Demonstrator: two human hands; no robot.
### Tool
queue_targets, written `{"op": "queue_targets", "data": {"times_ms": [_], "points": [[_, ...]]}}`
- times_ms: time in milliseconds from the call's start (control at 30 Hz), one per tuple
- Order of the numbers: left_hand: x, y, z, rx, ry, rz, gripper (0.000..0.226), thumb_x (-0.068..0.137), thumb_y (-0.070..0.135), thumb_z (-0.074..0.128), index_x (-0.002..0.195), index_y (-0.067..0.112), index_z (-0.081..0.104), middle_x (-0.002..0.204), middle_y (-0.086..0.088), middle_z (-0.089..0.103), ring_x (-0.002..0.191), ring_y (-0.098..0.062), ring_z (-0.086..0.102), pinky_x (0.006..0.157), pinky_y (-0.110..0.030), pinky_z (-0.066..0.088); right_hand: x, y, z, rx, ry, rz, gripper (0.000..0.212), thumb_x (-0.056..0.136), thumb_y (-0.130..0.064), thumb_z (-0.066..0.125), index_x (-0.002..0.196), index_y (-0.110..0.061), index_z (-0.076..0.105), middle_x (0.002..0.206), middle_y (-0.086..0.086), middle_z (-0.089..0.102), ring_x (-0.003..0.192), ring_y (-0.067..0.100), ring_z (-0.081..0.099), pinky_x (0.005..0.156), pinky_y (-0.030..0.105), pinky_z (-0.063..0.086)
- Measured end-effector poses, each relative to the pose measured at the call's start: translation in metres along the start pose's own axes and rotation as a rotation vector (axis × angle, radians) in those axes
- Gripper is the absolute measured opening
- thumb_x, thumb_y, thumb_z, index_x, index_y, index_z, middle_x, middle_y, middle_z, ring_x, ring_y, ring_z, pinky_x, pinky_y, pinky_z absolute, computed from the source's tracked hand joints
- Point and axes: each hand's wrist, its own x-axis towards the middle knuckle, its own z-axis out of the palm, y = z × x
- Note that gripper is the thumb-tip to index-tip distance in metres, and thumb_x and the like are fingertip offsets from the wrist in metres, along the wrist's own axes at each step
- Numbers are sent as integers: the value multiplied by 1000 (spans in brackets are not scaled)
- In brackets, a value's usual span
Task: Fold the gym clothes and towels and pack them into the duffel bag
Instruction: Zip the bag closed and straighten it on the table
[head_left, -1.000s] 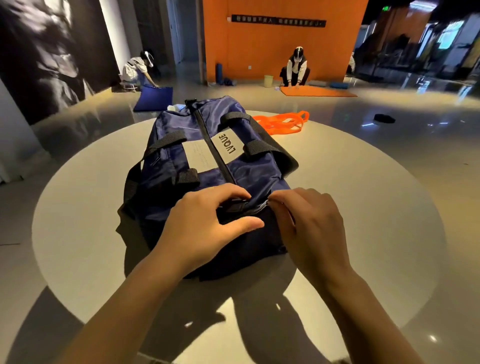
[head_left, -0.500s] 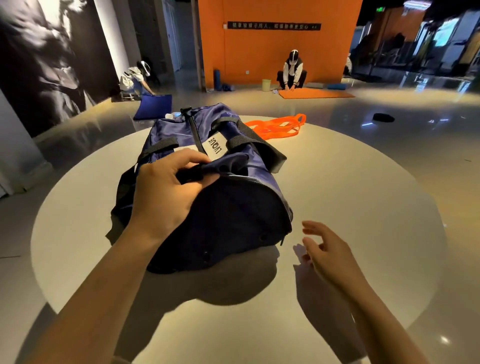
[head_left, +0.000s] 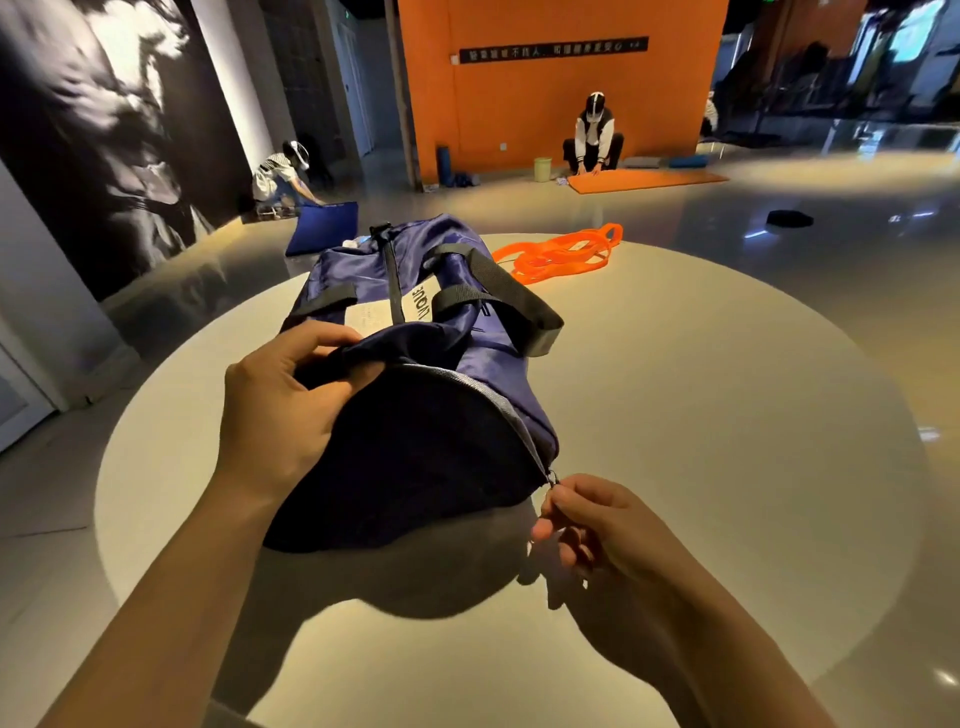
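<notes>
Right hand (head_left: 597, 525) now pinches the end-pocket zipper pull (head_left: 551, 478); left hand (head_left: 280, 415) grips the navy nylon duffel bag (head_left: 441, 447) above, ready for zipping.

The duffel bag (head_left: 457, 291) was navy blue with black straps, a black top zip and a pale label panel printed with dark letters, its near end panel looking almost black (perhaps only shadow). Orange bands (head_left: 558, 254) lay on the off-white round table (head_left: 727, 415). Behind stood an orange wall (head_left: 561, 83).
</notes>
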Motion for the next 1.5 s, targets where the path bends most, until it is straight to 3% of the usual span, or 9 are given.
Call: {"op": "queue_targets", "data": {"times_ms": [67, 200, 433, 633, 800, 933, 1100, 1367, 1500], "points": [[-4, 0, 0, -1, 3, 6, 26, 81, 17, 73, 93, 38, 64, 89, 16, 68, 85, -9, 65, 78, -21, 51, -8, -4, -3, 12, -11, -56, 29, 102, -18, 40, 88, -4, 61, 76, 10, 67, 53, 13, 51, 49, 18, 40], [-12, -5, 5, -6, -34, -28, 23, 82, 16, 72, 100, 28, 67, 93, 8, 70, 89, -12, 66, 79, -27, 53, -15, -5, -1, 67, 6, -101, 29, 101, -16, 39, 88, -3, 61, 71, 10, 65, 51, 12, 48, 46, 18, 36], [-24, -8, 8, -62, -62, -22, 33, 80, 10, 73, 92, 39, 63, 95, 24, 66, 82, 4, 64, 69, -4, 47, -21, -15, 5, 4, 104, -107, 31, 100, -17, 43, 83, -4, 66, 50, 5, 48, 42, 11, 34, 42, 17, 28], [-32, -2, 12, -65, -80, -7, 66, 80, -1, 70, 84, 63, 59, 86, 35, 63, 79, 6, 62, 67, 0, 42, -26, -20, 9, 2, 150, -108, 31, 99, -18, 42, 87, 0, 64, 48, 6, 45, 41, 10, 35, 41, 18, 29], [-38, -5, 16, -82, -133, -13, 68, 79, -5, 69, 86, 62, 60, 89, 28, 65, 74, -1, 64, 65, -3, 45, -31, -18, 17, 73, 227, -107, 29, 99, -15, 43, 88, 4, 63, 44, 5, 38, 38, 11, 28, 39, 19, 23], [-44, -9, 19, -46, -129, -9, 65, 76, -10, 66, 87, 54, 61, 86, 26, 66, 57, -22, 60, 56, -23, 48, -31, -18, 22, 93, 247, -117, 27, 97, -12, 44, 86, 3, 63, 43, 4, 36, 38, 11, 26, 39, 19, 21], [-47, -8, 22, -58, -129, -11, 50, 78, -9, 66, 86, 40, 65, 85, 23, 67, 58, -24, 62, 58, -29, 52, -34, -23, 20, 47, 257, -161, 28, 96, -17, 48, 82, -2, 67, 42, 3, 32, 38, 10, 24, 40, 19, 20], [-54, -1, 22, -65, -117, -23, 59, 77, -9, 67, 83, 49, 63, 89, 27, 65, 74, -11, 64, 66, -15, 52, -36, -24, 19, -34, 270, -219, 28, 96, -17, 48, 79, -6, 68, 46, 4, 32, 39, 10, 26, 41, 19, 22], [-57, -4, 23, -36, -116, 15, 35, 76, 8, 63, 95, 37, 66, 88, 20, 68, 67, -12, 64, 67, -24, 53, -39, -23, 17, -33, 288, -211, 30, 97, -17, 48, 77, -8, 68, 44, 1, 31, 40, 10, 24, 41, 18, 21]]}}
